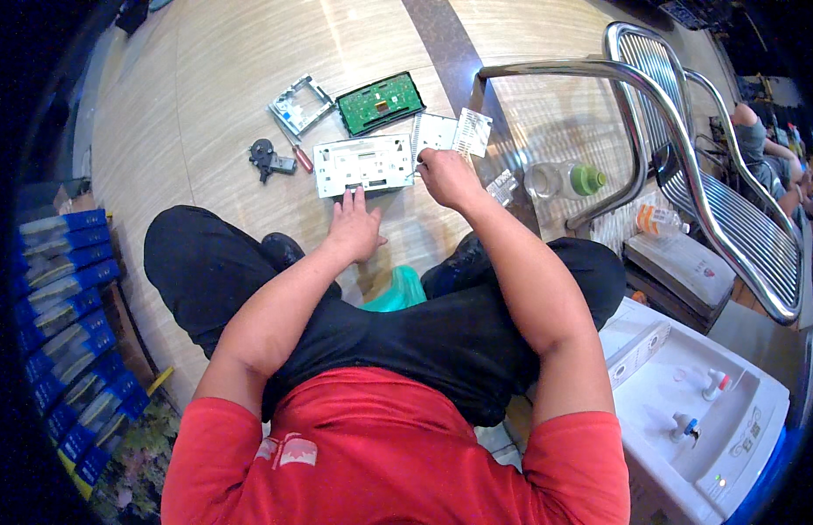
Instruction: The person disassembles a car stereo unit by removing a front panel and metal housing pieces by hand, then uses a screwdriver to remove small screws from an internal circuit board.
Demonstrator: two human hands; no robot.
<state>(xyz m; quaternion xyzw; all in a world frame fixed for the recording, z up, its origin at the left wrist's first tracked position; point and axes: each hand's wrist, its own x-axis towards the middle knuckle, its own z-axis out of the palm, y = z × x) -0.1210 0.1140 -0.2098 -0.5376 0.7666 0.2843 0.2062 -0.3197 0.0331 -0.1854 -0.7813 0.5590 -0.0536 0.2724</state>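
Note:
A silvery-white metal device chassis (362,164) lies on the floor in front of me. My left hand (354,227) rests its outstretched fingertips against the chassis's near edge. At the chassis's right end is my right hand (447,178), its fingers pinched together; whatever they hold is too small to tell. Behind the chassis lies a green circuit board (381,103) in a black frame. Flat metal covers (437,131) lie beyond my right hand. On the left are an open metal bracket (301,105), a screwdriver (303,159) with a red handle, and a black mechanical part (271,161).
A clear bottle with a green cap (586,180) lies right of my right hand, near a chrome bench (634,79). A white water dispenser (686,420) stands at lower right. Stacked blue packages (74,315) line the left side. Green plastic (402,290) lies between my legs.

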